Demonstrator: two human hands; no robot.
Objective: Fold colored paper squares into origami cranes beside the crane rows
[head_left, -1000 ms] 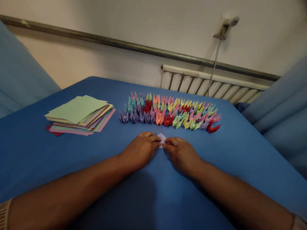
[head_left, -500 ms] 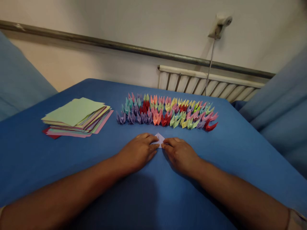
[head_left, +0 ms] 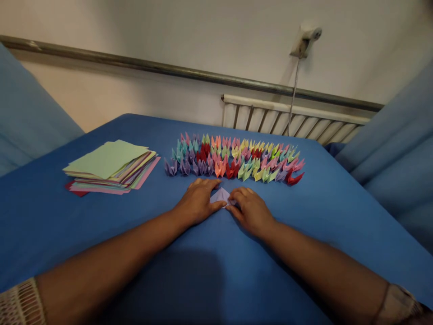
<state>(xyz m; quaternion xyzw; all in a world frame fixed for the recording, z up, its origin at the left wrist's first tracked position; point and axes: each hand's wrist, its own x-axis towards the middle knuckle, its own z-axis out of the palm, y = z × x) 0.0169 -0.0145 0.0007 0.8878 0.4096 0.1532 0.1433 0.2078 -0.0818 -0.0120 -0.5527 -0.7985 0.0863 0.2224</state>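
A small pale lilac folded paper piece [head_left: 220, 195] lies on the blue cloth-covered table [head_left: 324, 207]. My left hand [head_left: 198, 201] presses on its left side with fingers flat. My right hand [head_left: 249, 208] rests on its right side, fingers bent and pinching its edge. Just beyond my hands stand rows of several small folded paper cranes [head_left: 233, 159] in purple, teal, red, orange, yellow, green and pink.
A stack of coloured paper sheets [head_left: 111, 166] with a light green top sheet lies at the left. Behind the table are a wall rail [head_left: 169, 70], a bed rail [head_left: 291, 115] and a wall socket with a cord [head_left: 304, 38]. Blue curtains hang at both sides.
Both hands have slid a little farther from me. More of the lilac paper now shows between them, with my left fingers spread wider over it.
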